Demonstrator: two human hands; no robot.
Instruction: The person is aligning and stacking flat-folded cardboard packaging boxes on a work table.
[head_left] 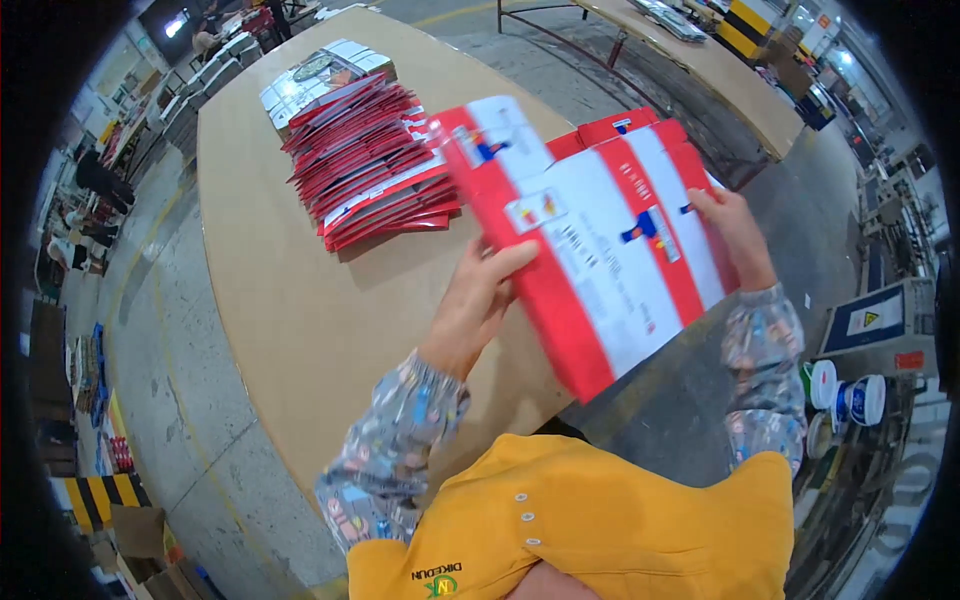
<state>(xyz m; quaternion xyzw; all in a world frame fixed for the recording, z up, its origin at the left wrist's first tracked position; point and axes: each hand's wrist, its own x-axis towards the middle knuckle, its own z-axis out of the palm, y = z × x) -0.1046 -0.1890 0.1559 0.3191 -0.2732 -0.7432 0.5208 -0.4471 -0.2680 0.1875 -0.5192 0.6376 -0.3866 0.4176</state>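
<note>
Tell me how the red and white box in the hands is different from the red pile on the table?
The box is one single piece, held up off the table between the left hand and the right hand; the pile is many pieces lying on the table, touched by no one. The box is tilted and blurred; the pile lies flat, fanned out and sharp. Both are red and white flattened cardboard.

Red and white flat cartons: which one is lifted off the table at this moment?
The large flat carton gripped by the left hand and the right hand. The others lie flat on the table: a fanned stack and a pile behind it.
</note>
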